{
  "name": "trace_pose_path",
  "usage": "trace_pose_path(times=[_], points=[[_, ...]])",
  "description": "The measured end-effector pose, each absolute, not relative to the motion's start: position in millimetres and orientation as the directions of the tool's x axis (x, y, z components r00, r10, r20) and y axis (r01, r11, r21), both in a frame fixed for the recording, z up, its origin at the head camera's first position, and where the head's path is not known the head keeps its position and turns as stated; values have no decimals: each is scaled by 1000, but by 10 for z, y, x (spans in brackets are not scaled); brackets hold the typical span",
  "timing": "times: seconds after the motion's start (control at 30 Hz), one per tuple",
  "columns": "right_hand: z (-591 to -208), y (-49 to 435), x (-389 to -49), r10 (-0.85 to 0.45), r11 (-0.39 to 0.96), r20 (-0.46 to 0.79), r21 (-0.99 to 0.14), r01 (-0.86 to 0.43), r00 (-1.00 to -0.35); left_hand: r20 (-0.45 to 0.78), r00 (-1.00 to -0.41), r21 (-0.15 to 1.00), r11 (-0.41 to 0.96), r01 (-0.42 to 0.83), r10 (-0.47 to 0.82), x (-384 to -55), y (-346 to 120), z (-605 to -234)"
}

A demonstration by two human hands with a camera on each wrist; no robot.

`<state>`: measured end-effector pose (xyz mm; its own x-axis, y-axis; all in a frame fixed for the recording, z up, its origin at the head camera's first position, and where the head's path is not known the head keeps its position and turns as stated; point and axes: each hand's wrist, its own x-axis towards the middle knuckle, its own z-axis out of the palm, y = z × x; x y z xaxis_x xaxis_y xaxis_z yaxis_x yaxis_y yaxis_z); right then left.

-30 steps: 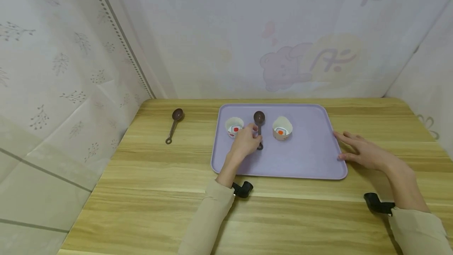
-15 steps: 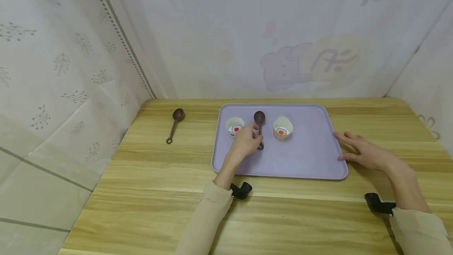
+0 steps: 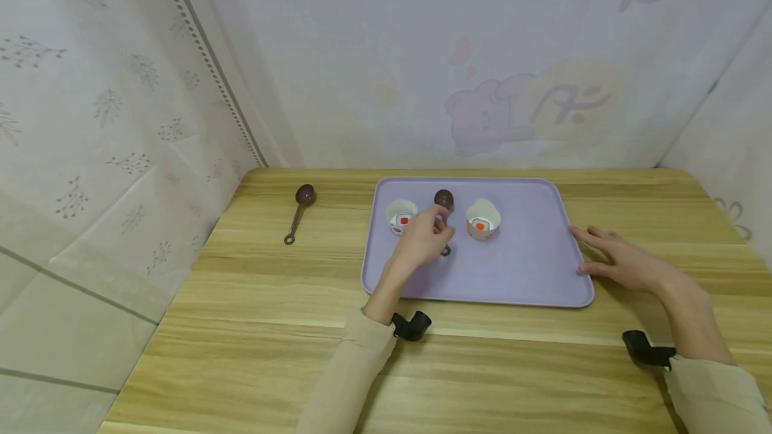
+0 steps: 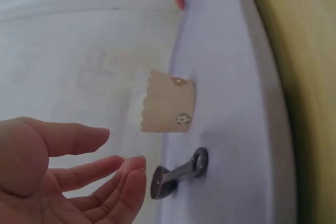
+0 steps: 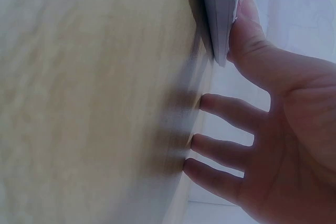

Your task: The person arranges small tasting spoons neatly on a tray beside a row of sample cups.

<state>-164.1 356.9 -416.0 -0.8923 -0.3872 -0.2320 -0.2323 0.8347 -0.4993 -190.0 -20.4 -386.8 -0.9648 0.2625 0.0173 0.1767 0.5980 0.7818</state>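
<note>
My left hand [image 3: 422,236] hovers over a dark brown measuring spoon [image 3: 443,199] lying on a lilac tray [image 3: 525,273]. Its thumb and fingers are apart and hold nothing; they hide most of the spoon's handle in the head view. In the left wrist view the whole spoon [image 4: 181,173] shows beyond the fingertips. To either side of it stand two paper baking cups: a white one [image 3: 395,208] on the left, a tan one [image 3: 480,232] on the right. My right hand [image 3: 624,260] touches the tray's right rim, its thumb [image 5: 247,30] against the edge and its other fingers spread.
A second brown measuring spoon [image 3: 295,216] lies on the wooden table [image 3: 241,340], left of the tray. Inside each cup is a small white square, with a red or orange centre. A pale printed cloth [image 3: 362,72] hangs behind the table.
My left hand has moved slightly up and right, and its fingers now cover more of the spoon's handle. The right hand stays at the tray's rim; spoons and cups stay in place.
</note>
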Motion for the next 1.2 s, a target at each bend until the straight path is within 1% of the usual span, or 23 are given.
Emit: trace_pose_path(times=[0.3, 0.6, 0.77, 0.97, 1.2], points=[[-4156, 3573, -1635, -392, 827, -226, -512, -234, -892, 66, -949, 812, 536, 230, 307, -1854, -198, -3743], [-4160, 3569, -1638, -389, 830, -227, -507, -233, -893, 81, -940, 807, 532, 256, 330, -1807, -196, -3685], [-4161, 3569, -1634, -391, 825, -226, -516, -231, -892, 95, -933, 817, 508, 272, 346, -1792, -211, -3659], [-4163, 3569, -1633, -393, 822, -224, -520, -232, -892, 122, -932, 834, 473, 283, 341, -1774, -243, -3628], [-4161, 3572, -1631, -392, 823, -224, -518, -232, -892, 151, -931, 823, 478, 305, 333, -1752, -291, -3610]])
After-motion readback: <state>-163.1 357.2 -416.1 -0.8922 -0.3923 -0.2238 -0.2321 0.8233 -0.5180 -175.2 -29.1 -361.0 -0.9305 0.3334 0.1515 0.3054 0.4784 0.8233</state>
